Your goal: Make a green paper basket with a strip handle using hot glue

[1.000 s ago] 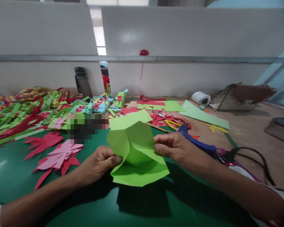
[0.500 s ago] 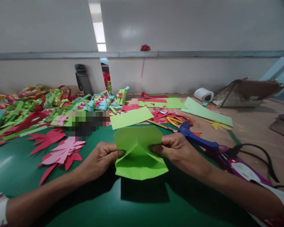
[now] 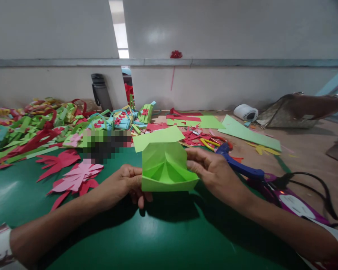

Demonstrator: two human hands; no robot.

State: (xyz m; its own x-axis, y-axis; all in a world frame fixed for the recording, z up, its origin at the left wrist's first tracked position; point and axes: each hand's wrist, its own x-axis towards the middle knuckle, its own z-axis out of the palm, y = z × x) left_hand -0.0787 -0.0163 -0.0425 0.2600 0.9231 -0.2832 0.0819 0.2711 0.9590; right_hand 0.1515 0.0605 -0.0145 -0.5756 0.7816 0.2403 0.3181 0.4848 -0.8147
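Hands (image 3: 129,183) pinch folded paper (image 3: 165,168) — aloft.

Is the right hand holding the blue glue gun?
No, the right hand and left hand both grip the folded green paper; the glue gun lies beside it.

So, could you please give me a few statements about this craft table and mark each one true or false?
The left hand and right hand both hold the folded green paper over the green mat. True.
The blue glue gun lies left of the paper. False: it lies right of it, by the right hand.
A dark bottle stands upright at the back. True.
The white roll sits on the mat. False: it lies back right, beside the brown bag.
Pink and red cutouts lie on the mat left of the left hand. True.
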